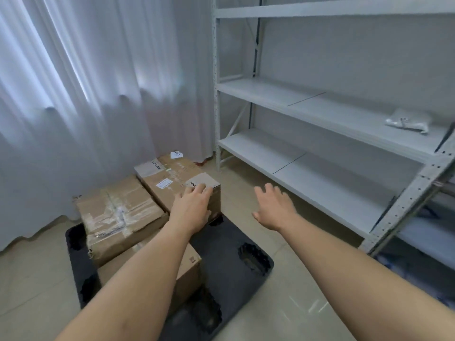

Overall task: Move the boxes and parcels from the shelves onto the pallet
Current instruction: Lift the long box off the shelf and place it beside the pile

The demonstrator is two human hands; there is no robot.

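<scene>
boxes (147,193) on pallet (229,244), shelves (320,107) right

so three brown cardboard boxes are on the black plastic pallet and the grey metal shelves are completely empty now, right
Not quite. The head view shows the grey metal shelves still hold one clear plastic-wrapped parcel. The brown cardboard boxes are on the black plastic pallet as you said.

Two bare forearms fill the foreground, no sleeves, watches or bands at either wrist; the left hand (192,207) and right hand (274,207) are ungloved, without visible rings.
</scene>
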